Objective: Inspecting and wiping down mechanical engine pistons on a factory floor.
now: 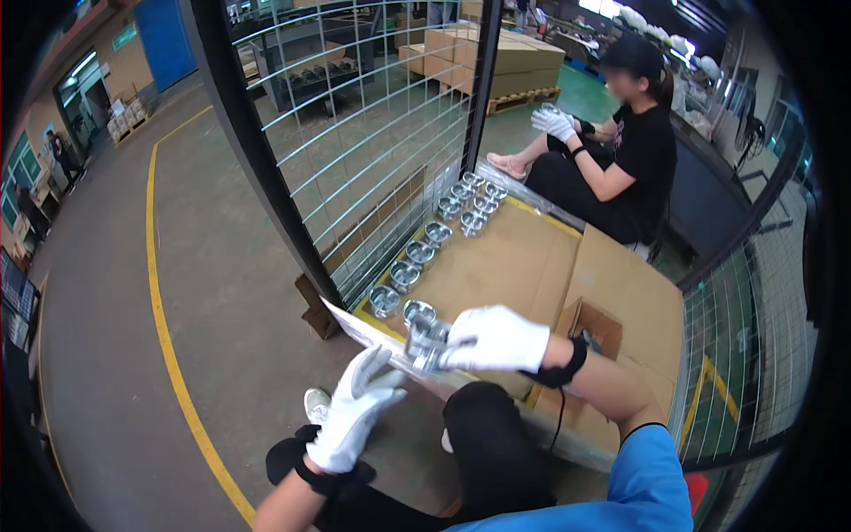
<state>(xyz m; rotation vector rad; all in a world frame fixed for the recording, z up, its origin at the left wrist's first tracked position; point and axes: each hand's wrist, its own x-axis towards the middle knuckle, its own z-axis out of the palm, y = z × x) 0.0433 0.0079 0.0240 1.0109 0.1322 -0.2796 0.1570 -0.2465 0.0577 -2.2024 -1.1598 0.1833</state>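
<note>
My right hand (pixel 498 339), in a white glove, grips a shiny metal piston (pixel 426 348) over the near edge of the cardboard; the piston looks slightly blurred. To its left, my gloved left hand (pixel 356 410) is held off the cardboard's edge, fingers apart and nothing in them. Just beyond the held piston stands another piston (pixel 418 312). A line of similar pistons (pixel 405 275) runs away along the wire mesh, with a cluster of several more (pixel 472 220) at the far end. All of them rest on a flat cardboard sheet (pixel 505 275).
A small open cardboard box (pixel 596 324) with something dark inside sits by my right forearm. Wire mesh panels (pixel 372 115) with black posts flank the work surface. Across it sits a co-worker (pixel 620 151) in white gloves. Stacked cartons (pixel 496 66) stand on a pallet behind.
</note>
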